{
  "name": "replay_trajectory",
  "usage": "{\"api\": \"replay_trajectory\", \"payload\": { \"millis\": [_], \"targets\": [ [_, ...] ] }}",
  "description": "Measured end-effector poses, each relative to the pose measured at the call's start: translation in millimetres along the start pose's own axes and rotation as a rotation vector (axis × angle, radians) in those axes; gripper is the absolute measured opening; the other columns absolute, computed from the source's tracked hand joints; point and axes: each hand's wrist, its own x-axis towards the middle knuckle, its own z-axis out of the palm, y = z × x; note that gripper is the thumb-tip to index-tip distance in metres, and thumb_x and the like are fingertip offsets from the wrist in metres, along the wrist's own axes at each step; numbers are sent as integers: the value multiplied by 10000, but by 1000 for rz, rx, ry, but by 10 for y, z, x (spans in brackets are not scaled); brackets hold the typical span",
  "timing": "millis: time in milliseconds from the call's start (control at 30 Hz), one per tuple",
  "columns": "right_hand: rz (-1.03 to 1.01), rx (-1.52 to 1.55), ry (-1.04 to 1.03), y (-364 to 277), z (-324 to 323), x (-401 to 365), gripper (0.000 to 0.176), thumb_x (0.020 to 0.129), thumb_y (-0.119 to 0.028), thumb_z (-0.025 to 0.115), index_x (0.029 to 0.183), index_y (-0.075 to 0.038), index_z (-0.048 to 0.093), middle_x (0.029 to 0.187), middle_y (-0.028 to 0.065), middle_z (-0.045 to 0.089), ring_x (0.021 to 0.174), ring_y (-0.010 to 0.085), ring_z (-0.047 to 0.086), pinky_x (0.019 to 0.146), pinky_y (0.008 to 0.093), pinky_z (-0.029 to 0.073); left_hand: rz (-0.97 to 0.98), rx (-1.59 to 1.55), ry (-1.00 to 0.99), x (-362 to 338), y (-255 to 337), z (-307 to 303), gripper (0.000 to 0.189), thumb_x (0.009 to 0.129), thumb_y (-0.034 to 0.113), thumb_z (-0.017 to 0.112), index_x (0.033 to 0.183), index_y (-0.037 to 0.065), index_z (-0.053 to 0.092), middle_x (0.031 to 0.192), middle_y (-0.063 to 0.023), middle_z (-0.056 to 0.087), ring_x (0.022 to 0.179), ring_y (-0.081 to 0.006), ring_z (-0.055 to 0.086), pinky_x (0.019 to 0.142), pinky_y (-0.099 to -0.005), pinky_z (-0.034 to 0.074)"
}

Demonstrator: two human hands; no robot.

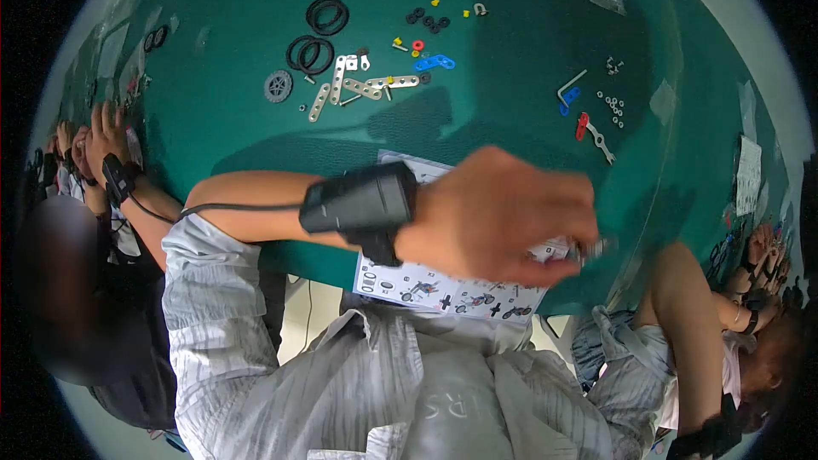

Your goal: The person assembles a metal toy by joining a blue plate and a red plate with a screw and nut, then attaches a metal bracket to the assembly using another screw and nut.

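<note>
My left hand [511,221] reaches across my body above a printed instruction sheet [388,285]. Its fingers are closed, and a small metallic piece [594,248] shows at the fingertips, too blurred to name. A black device [362,200] is strapped to that wrist. The hand and forearm cover much of the sheet. My right arm [682,315] is bent down at the right, with a dark band near the wrist [711,436]; the hand itself lies outside the picture. Nearest the left hand on the table are a small wrench [601,138] and a red piece [582,126].
On the green table [511,111] lie metal strips [338,78], black rubber rings [327,15], grey wheels [278,86], a blue bracket [436,62], a hex key [571,83] and several nuts [613,108]. Other people's hands [106,140] are at work at both sides.
</note>
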Motion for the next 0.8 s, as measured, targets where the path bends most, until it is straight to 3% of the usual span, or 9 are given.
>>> {"api": "replay_trajectory", "payload": {
  "millis": [67, 267, 367, 400, 467, 533, 600, 700, 800],
  "targets": [
    [85, 15, 82, 43, -30, -79, 118, 857, -101, 613, 920, -4, 635, 698, 21, 613, 579, 115, 592, 511, 237, 470, 215, 213, -63, -51, 67, 101, 172, 826, 249, 685, 928, 128, 618, 840, -7, 557, 703, -179, 597, 530, -322, 456],
    [524, -316, 454, 15, -180, -485, 115, 851, -104, 658, 900, -1, 649, 755, 29, 621, 618, 109, 579, 538, 229, 445, 266, 278, -117, -155, 38, 187, 152, 826, 249, 674, 922, 151, 608, 815, -3, 536, 706, -173, 586, 556, -319, 467],
    [853, -510, 729, 138, -172, -783, 117, 847, -105, 681, 891, 1, 656, 783, 33, 626, 638, 107, 572, 552, 224, 433, 327, 366, 13, -69, -134, 90, 146, 843, 247, 676, 905, 129, 616, 827, -20, 562, 692, -196, 594, 556, -328, 472],
    [980, -541, 791, 268, -178, -906, 118, 846, -105, 688, 887, 1, 658, 793, 35, 627, 645, 106, 570, 556, 223, 429, 94, 273, 6, -12, -71, -49, 157, 822, 217, 721, 897, 104, 642, 841, -40, 601, 692, -224, 612, 578, -325, 496],
    [1207, -571, 870, 532, -197, -1161, 122, 844, -106, 703, 881, 3, 662, 812, 37, 630, 658, 104, 566, 565, 220, 421, 21, -57, 201, 103, -243, -160, 193, 764, 75, 783, 925, 56, 679, 872, -77, 661, 726, -176, 661, 626, -283, 521],
    [1388, -562, 749, 830, -201, -1437, 126, 842, -107, 718, 874, 4, 667, 831, 40, 633, 671, 102, 561, 574, 217, 413, -185, -42, 290, 166, -365, -299, 226, 816, 75, 763, 1013, 19, 668, 962, -56, 691, 799, -96, 666, 697, -235, 542],
    [1473, -619, 459, 1093, -190, -1704, 117, 839, -90, 732, 887, -3, 670, 844, 33, 641, 694, 108, 582, 593, 232, 438, -336, -232, 351, 195, -554, -374, 231, 864, 86, 734, 1071, 12, 659, 1018, -68, 695, 849, -99, 670, 703, -231, 544],
    [1549, -766, 96, 1216, -169, -1912, 111, 856, -62, 717, 946, -21, 667, 875, 28, 651, 757, 106, 610, 655, 237, 479, -405, -139, 301, 211, -700, -452, 246, 904, 68, 691, 1131, -5, 633, 1060, -85, 688, 906, -119, 676, 727, -233, 556],
    [1549, -743, 27, 1214, -96, -1968, 204, 817, -76, 738, 1009, -52, 673, 863, 31, 593, 677, 105, 516, 588, 245, 393, -473, -374, 351, 278, -604, -374, 191, 918, 61, 664, 1061, -60, 625, 887, -69, 690, 780, -72, 629, 660, -188, 501]
  ]
}}
